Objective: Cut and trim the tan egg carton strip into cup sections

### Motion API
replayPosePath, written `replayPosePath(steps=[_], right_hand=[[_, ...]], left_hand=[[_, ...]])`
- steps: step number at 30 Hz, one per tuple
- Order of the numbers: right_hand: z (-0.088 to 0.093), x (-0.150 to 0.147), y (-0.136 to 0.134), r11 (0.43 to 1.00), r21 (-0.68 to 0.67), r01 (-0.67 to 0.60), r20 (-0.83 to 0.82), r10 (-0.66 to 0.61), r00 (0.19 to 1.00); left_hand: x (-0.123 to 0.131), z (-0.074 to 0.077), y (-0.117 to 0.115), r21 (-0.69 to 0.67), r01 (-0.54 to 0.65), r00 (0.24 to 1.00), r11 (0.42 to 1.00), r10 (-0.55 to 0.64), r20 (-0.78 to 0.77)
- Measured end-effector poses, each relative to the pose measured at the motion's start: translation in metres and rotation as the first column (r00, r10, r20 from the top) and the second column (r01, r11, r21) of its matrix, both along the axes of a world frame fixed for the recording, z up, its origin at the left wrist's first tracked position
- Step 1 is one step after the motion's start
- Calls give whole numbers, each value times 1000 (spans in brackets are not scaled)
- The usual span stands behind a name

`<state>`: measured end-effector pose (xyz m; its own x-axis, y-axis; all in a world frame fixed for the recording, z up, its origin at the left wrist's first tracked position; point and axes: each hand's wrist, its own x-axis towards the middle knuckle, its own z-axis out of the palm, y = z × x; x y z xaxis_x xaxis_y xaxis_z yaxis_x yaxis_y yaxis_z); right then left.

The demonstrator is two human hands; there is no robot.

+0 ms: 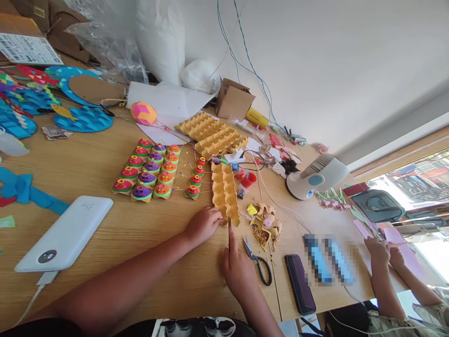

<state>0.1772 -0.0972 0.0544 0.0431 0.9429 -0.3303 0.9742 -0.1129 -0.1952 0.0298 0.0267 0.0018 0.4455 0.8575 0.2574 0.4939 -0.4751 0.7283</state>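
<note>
A yellow-brown egg carton strip (219,180), two rows of cups wide, lies on the table in front of me. My left hand (205,225) grips its near left corner, fingers closed on the edge. My right hand (240,269) holds a thin knife (230,230), index finger stretched along it, the blade at the strip's near end between the rows. Most of the knife's handle is hidden in the hand. Black-handled scissors (258,262) lie open just right of my right hand. Beyond them are torn carton scraps (266,223) and crumbs.
Painted carton cups with faces (151,167) stand in rows at left. More egg cartons (212,133) lie behind. A power bank (66,234), a phone (300,284), a white fan (317,175) and a red cup (248,179) surround the work. Another person's hands (380,252) are at far right.
</note>
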Motion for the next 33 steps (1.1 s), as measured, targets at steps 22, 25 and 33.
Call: replayPosePath(steps=[22,25,33], right_hand=[[4,3,9,999,-5,-33,-25,33,999],[7,2,21,999,-11,-31,-13,31,999],[11,2,18,1000,-5,-14,-24,14,1000]], left_hand=[[1,0,1,-9,-3,1000,1000,3,12],[1,0,1,-6,-2,1000,1000,2,9],[0,0,0,14,-8,1000,1000,9,-27]])
